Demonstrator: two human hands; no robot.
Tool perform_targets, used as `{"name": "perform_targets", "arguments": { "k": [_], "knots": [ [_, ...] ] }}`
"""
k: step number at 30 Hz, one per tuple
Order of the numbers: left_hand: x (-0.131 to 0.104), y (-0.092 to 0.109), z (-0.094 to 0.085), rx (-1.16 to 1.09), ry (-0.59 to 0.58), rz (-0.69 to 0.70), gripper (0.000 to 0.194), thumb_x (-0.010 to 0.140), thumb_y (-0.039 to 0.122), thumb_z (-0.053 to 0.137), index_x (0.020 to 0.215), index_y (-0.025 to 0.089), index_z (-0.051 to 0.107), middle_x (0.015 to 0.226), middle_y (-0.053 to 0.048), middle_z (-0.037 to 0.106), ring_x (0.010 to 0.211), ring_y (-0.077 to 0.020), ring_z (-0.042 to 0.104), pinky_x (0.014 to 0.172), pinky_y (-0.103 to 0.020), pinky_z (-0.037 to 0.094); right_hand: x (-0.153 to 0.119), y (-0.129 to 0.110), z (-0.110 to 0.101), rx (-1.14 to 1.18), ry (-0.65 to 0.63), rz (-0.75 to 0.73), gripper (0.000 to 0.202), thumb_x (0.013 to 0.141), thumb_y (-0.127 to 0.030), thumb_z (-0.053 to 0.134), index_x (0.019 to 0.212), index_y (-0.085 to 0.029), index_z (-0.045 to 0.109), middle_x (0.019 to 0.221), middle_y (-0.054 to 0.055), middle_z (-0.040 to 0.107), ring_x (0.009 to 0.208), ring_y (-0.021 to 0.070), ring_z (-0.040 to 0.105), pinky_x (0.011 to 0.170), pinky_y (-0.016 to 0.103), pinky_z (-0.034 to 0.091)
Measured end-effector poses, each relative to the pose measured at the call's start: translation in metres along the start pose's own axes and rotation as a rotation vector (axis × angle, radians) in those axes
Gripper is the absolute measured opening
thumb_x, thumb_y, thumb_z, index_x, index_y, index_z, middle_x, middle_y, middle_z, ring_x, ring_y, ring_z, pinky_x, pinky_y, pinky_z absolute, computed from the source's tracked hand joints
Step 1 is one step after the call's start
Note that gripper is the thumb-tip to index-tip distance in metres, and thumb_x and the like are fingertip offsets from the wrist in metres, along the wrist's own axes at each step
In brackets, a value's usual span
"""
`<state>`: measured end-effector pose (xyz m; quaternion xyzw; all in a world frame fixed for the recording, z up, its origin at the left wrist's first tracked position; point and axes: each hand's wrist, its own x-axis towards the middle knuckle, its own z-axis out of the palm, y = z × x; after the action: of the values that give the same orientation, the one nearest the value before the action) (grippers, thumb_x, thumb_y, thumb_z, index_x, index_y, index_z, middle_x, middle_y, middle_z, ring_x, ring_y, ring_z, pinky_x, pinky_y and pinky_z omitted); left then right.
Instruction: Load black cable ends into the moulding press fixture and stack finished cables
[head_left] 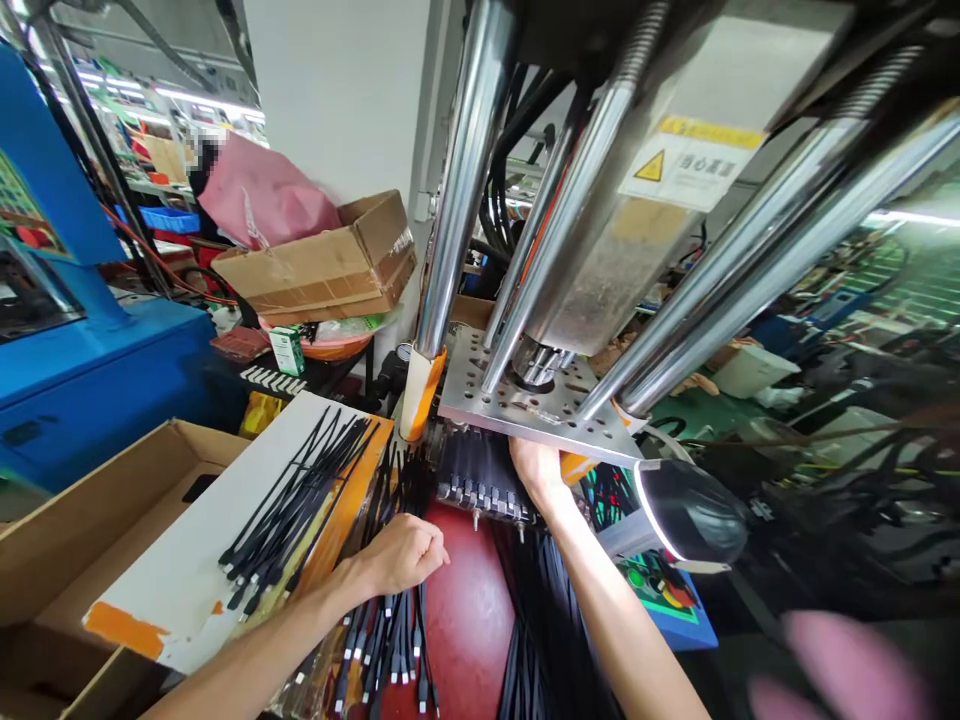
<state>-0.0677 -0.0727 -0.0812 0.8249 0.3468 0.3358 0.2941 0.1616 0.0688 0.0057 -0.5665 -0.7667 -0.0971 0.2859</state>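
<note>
My left hand (409, 555) is closed over the red table surface (469, 610), in front of the press; its curled fingers hide whatever they may hold. Black USB cables (397, 640) with pale metal plugs lie below and beside it. My right hand (536, 468) reaches under the press's drilled metal plate (540, 412), at the right end of a fixture (480, 490) with a row of metal clamps. The plate covers its fingers. Black cables lie across this fixture, and a long bundle of black cable (536, 620) hangs over the front between my forearms.
Left of the press, a white board (195, 540) bears more black cables, next to an open cardboard box (90, 520). Steel columns (465, 180) rise around the press cylinder. A black-hooded lamp (686, 510) and a blue control box (675, 610) stand near my right forearm.
</note>
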Motion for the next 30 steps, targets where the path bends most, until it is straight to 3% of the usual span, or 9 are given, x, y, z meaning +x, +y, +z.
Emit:
{"name": "perform_targets", "arguments": {
  "k": [4,8,10,14,17,20,24,28,30],
  "knots": [
    [0.002,0.005,-0.011,-0.099,0.123,-0.018,0.062,0.109,0.035,0.027,0.079,0.016,0.077,0.075,-0.009,0.078,0.069,-0.0185,0.074,0.068,-0.028,0.056,-0.056,-0.021,-0.044,-0.058,0.048,-0.053,0.038,0.109,-0.029,0.039,0.103,-0.012,0.073,0.071,0.006,0.071,0.055,0.0159,0.063,0.054,0.027,0.043],
    [0.019,0.026,-0.035,-0.278,0.530,-0.011,0.065,0.109,0.052,0.027,0.085,0.016,0.075,0.074,-0.008,0.071,0.068,-0.0185,0.066,0.067,-0.031,0.054,-0.111,-0.053,-0.117,0.008,0.215,-0.135,0.030,0.108,-0.031,0.048,0.115,-0.016,0.073,0.079,0.004,0.071,0.059,0.0119,0.063,0.057,0.023,0.044],
    [0.024,0.045,-0.043,-0.312,0.593,-0.019,0.060,0.106,0.058,0.031,0.097,0.016,0.074,0.085,-0.009,0.071,0.082,-0.0215,0.067,0.079,-0.034,0.055,-0.124,-0.069,-0.151,0.092,0.250,-0.186,0.025,0.106,-0.029,0.053,0.114,-0.017,0.074,0.086,0.006,0.067,0.066,0.0123,0.062,0.060,0.023,0.048],
    [-0.004,0.081,-0.036,-0.501,0.223,-0.228,0.057,0.103,0.066,0.037,0.127,0.022,0.065,0.125,-0.011,0.070,0.117,-0.0270,0.062,0.108,-0.043,0.047,-0.137,-0.093,-0.191,0.284,0.074,-0.230,0.024,0.106,-0.027,0.053,0.108,-0.019,0.076,0.095,0.009,0.066,0.076,0.0149,0.066,0.063,0.024,0.055],
    [-0.046,0.098,-0.012,-0.820,-0.124,-0.281,0.069,0.094,0.076,0.046,0.140,0.027,0.060,0.143,-0.013,0.062,0.131,-0.0311,0.057,0.119,-0.051,0.037,-0.152,-0.101,-0.197,0.386,-0.067,-0.203,0.026,0.106,-0.025,0.051,0.106,-0.020,0.077,0.086,0.006,0.067,0.072,0.0146,0.067,0.063,0.024,0.056],
    [-0.076,0.119,0.011,-1.143,-0.313,-0.285,0.077,0.078,0.082,0.064,0.141,0.036,0.062,0.142,-0.012,0.063,0.134,-0.0353,0.057,0.118,-0.054,0.038,-0.169,-0.103,-0.190,0.413,-0.132,-0.144,0.026,0.106,-0.026,0.052,0.101,-0.021,0.077,0.087,0.005,0.070,0.073,0.0153,0.068,0.065,0.025,0.056],
    [-0.086,0.156,0.032,-1.291,-0.367,-0.404,0.069,0.072,0.079,0.072,0.131,0.045,0.067,0.112,-0.012,0.072,0.117,-0.0362,0.066,0.096,-0.050,0.054,-0.186,-0.108,-0.176,0.432,-0.159,-0.102,0.024,0.105,-0.026,0.054,0.101,-0.022,0.078,0.086,0.004,0.071,0.074,0.0156,0.068,0.064,0.026,0.054],
    [-0.090,0.161,0.058,-1.176,-0.322,-0.618,0.058,0.081,0.084,0.059,0.103,0.031,0.072,0.080,-0.007,0.061,0.073,-0.0225,0.062,0.076,-0.038,0.054,-0.190,-0.099,-0.181,0.403,-0.178,-0.087,0.026,0.106,-0.026,0.052,0.100,-0.022,0.077,0.084,0.003,0.071,0.072,0.0147,0.067,0.063,0.025,0.053],
    [-0.095,0.152,0.072,-1.136,-0.321,-0.733,0.067,0.076,0.089,0.058,0.095,0.025,0.065,0.077,-0.004,0.056,0.059,-0.0149,0.049,0.063,-0.031,0.047,-0.192,-0.075,-0.197,0.237,0.032,-0.021,0.024,0.104,-0.027,0.054,0.098,-0.022,0.077,0.082,0.003,0.072,0.071,0.0153,0.067,0.064,0.027,0.052]
  ]
}}
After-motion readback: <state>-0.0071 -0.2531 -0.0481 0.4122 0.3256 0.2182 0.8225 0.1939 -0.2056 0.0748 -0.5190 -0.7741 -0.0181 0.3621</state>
